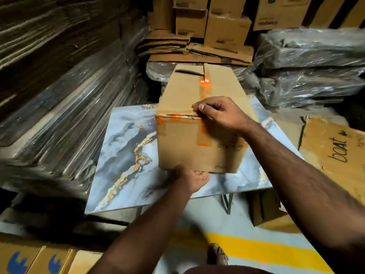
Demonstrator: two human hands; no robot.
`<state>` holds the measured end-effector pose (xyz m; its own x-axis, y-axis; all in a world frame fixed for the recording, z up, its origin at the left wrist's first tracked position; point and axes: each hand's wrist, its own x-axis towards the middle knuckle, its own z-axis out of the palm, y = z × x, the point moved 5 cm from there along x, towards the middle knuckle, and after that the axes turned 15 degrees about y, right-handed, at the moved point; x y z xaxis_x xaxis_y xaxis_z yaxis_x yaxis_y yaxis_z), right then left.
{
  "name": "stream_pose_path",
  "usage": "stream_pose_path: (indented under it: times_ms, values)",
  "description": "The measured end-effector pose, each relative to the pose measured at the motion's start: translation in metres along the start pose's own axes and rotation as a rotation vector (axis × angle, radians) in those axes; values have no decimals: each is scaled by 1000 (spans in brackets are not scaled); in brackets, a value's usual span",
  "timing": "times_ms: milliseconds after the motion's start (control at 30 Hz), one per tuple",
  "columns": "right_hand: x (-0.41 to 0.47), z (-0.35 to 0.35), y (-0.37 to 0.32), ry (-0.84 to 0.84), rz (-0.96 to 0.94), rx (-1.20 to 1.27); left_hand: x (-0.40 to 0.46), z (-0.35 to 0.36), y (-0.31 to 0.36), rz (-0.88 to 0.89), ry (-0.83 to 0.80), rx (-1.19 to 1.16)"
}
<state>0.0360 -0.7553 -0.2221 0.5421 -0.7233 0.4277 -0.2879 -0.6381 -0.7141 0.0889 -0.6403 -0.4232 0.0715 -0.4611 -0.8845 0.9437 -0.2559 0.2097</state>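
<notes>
The cardboard box (197, 139) stands on the marble-patterned table (126, 147), towards its far right side, with brown tape (203, 135) printed in orange running over its top and down the near face. My right grip (219, 113) curls over the near top edge, thumb lying on top and fingertips bent onto the tape at the corner fold. My left grip (189, 180) comes from below: thumb against the near face, fingers tucked under the bottom edge and hidden there. Plastic-wrapped stacks (69, 115) lean to the left, flattened cartons (197, 50) lie beyond, and a carton marked "boat" (335, 151) sits to the right.
</notes>
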Motion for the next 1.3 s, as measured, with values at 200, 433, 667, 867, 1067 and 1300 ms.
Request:
stream_pose_path:
  times_ms: [200, 433, 667, 867, 1067, 1300]
  values:
    - [-38, 4, 39, 76, 336, 234, -3, -15, -4, 108, 53, 360]
    - [-61, 28, 52, 198, 436, 298, -31, -19, 37, 210, 69, 715]
    - [-67, 17, 57, 403, 545, 387, -81, 5, 63, 585, -52, 1099]
    - [-53, 5, 57, 634, 497, 339, -103, 54, 91, 1011, -170, 1291]
    - [-16, -16, 74, 655, 512, 325, -118, 102, 123, 1576, 449, 1562]
    - [29, 16, 99, 618, 639, 230, -66, 133, 141, 944, 713, 1688]
